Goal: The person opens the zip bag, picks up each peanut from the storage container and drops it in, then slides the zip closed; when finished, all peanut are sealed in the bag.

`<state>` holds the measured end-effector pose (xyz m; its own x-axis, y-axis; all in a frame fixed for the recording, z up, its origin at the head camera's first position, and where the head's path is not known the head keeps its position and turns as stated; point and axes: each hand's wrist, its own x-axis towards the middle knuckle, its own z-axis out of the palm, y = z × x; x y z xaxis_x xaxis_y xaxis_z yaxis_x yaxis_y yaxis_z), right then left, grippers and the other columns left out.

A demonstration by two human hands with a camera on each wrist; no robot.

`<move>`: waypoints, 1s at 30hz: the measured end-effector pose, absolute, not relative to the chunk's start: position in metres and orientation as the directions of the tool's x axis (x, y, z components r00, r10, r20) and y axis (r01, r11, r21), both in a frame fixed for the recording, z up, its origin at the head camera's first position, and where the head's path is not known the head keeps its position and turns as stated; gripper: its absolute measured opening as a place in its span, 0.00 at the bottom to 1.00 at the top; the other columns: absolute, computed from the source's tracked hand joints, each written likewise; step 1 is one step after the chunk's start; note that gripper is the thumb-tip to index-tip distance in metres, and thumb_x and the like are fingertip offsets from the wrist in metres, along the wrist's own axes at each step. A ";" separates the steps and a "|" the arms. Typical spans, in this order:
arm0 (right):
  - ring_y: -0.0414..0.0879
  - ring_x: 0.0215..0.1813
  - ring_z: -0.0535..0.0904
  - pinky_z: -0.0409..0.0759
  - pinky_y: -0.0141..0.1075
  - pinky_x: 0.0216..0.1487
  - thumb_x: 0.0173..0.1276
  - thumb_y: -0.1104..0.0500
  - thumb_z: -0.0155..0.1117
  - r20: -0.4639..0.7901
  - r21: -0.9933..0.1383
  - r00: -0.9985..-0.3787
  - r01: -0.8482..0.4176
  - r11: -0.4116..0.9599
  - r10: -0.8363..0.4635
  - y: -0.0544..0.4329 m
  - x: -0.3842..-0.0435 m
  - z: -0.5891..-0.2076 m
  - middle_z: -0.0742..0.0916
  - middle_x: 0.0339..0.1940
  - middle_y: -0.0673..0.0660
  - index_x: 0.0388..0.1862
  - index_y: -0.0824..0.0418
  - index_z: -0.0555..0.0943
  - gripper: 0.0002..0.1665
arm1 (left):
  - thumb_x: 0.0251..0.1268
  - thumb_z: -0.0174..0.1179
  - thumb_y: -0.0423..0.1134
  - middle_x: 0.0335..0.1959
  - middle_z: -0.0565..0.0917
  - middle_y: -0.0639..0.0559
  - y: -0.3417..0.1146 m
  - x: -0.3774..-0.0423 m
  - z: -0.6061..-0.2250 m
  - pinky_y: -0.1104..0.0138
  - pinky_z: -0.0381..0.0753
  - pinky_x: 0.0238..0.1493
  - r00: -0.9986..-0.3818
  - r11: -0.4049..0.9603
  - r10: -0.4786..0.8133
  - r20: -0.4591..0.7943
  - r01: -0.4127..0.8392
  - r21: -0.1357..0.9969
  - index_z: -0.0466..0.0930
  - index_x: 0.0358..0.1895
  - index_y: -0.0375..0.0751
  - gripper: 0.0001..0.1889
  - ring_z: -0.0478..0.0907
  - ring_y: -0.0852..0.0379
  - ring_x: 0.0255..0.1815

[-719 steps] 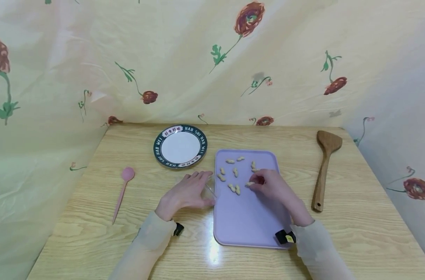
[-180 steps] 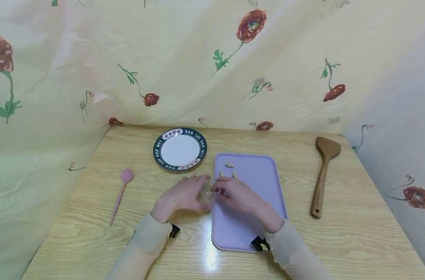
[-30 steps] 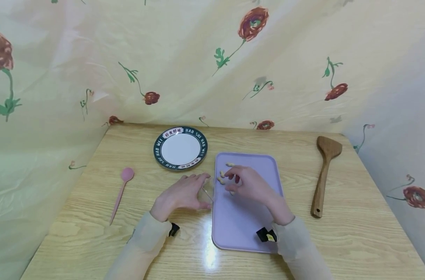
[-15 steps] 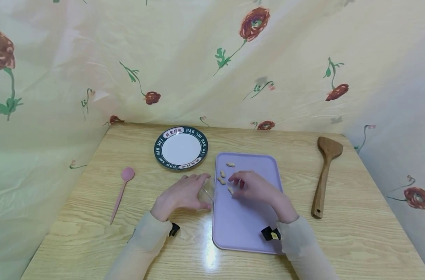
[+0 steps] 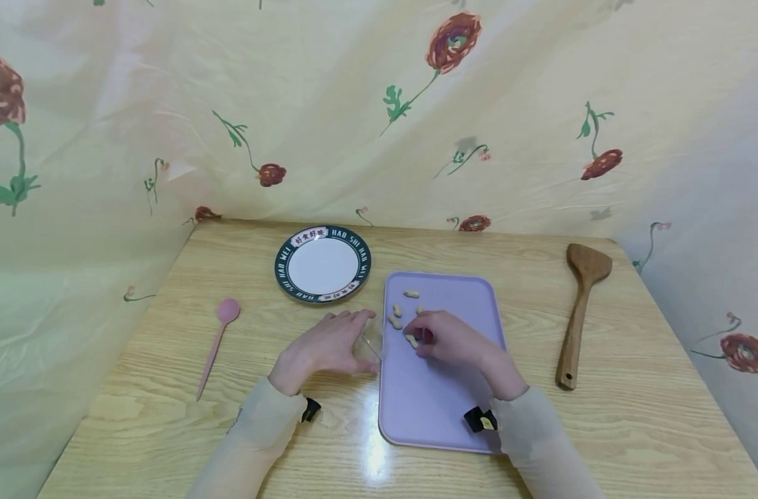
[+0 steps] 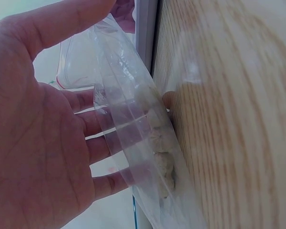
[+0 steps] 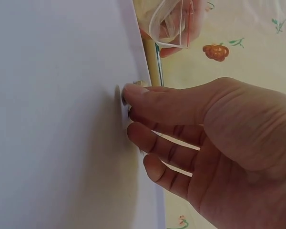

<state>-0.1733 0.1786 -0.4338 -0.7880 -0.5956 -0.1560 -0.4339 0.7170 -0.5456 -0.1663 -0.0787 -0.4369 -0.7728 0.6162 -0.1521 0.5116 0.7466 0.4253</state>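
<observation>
My left hand [image 5: 330, 344] holds a clear plastic zip bag [image 6: 128, 109] by its mouth, beside the left edge of the lilac tray [image 5: 438, 416]. Several peanuts [image 6: 162, 164] lie inside the bag, behind the plastic. Over the tray, my right hand [image 5: 456, 341] pinches a peanut [image 5: 411, 341] between thumb and fingertips, low at the tray's surface. Other peanuts lie loose on the tray's upper left part, among them one near the far edge [image 5: 411, 294] and one by the left rim [image 5: 394, 322]. In the right wrist view, the thumb largely hides the pinched peanut.
A white plate [image 5: 323, 266] with a dark green lettered rim stands behind the left hand. A pink spoon [image 5: 219, 333] lies at the left of the wooden table [image 5: 148, 423]. To the tray's right lies a wooden spatula [image 5: 580, 305]. Flowered cloth [image 5: 329, 111] hangs behind.
Over the last half second the right hand's spread fingers have come together on the peanut. Fewer peanuts lie on the tray than 24 seconds ago. The left hand has stayed nearly still lately.
</observation>
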 end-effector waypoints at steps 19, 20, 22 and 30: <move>0.40 0.32 0.74 0.77 0.33 0.35 0.60 0.64 0.75 -0.127 -0.561 -0.800 -0.429 0.708 -0.586 0.176 -0.173 -0.434 0.81 0.30 0.46 0.47 0.63 0.86 0.15 | 0.53 0.69 0.63 0.66 0.76 0.45 -0.079 -0.166 -0.437 0.49 0.66 0.67 -0.775 0.750 0.612 -0.161 0.503 0.429 0.62 0.74 0.42 0.49 0.71 0.47 0.66; 0.40 0.32 0.74 0.77 0.33 0.35 0.60 0.64 0.75 -0.119 -0.561 -0.799 -0.436 0.704 -0.589 0.176 -0.172 -0.433 0.81 0.30 0.46 0.46 0.63 0.86 0.15 | 0.53 0.69 0.63 0.66 0.76 0.45 -0.079 -0.165 -0.437 0.49 0.66 0.67 -0.775 0.750 0.611 -0.160 0.502 0.431 0.62 0.74 0.42 0.49 0.71 0.46 0.66; 0.40 0.32 0.75 0.78 0.33 0.34 0.59 0.64 0.76 -0.095 -0.560 -0.797 -0.452 0.694 -0.596 0.177 -0.172 -0.431 0.81 0.29 0.47 0.46 0.64 0.86 0.15 | 0.53 0.70 0.62 0.66 0.76 0.45 -0.079 -0.165 -0.436 0.49 0.66 0.67 -0.776 0.748 0.611 -0.160 0.499 0.436 0.62 0.74 0.42 0.48 0.71 0.46 0.66; 0.40 0.36 0.77 0.79 0.34 0.38 0.60 0.65 0.74 -0.054 -0.551 -0.821 -0.451 0.702 -0.569 0.176 -0.169 -0.421 0.83 0.34 0.47 0.49 0.64 0.85 0.17 | 0.53 0.69 0.63 0.67 0.75 0.46 -0.079 -0.165 -0.435 0.49 0.64 0.69 -0.773 0.751 0.610 -0.172 0.496 0.435 0.61 0.75 0.43 0.49 0.70 0.46 0.67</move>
<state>-0.1692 0.1761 -0.4208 -0.8206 -0.5690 -0.0540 -0.4506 0.7022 -0.5512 -0.1648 -0.0793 -0.4349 -0.7734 0.6103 -0.1718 0.4963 0.7513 0.4350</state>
